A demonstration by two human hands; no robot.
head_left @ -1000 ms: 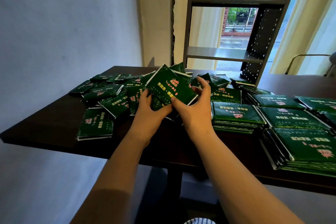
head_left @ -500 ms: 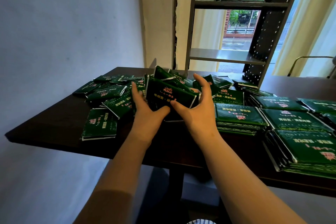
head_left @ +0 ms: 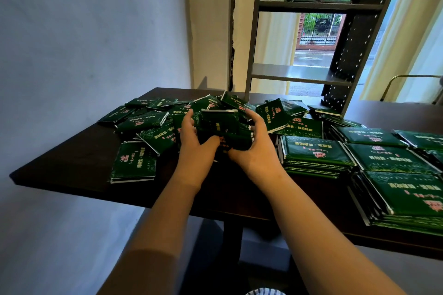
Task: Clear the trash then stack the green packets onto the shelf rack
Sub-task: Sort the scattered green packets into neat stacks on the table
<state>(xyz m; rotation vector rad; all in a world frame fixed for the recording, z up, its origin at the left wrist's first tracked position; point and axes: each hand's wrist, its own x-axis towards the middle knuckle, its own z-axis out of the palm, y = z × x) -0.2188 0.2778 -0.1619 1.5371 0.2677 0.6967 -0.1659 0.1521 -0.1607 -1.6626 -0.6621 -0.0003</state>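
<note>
The left hand and right hand curl round a bundle of green packets, one on each side, thumbs on its near face. The bundle sits mid-table, at the right edge of the loose pile, with neat stacks to its right. The packets look slippery and uneven, so squeeze equally from both sides and tap the edges square on the table. Then lift level, clear of the pile, toward the far rack.
</note>
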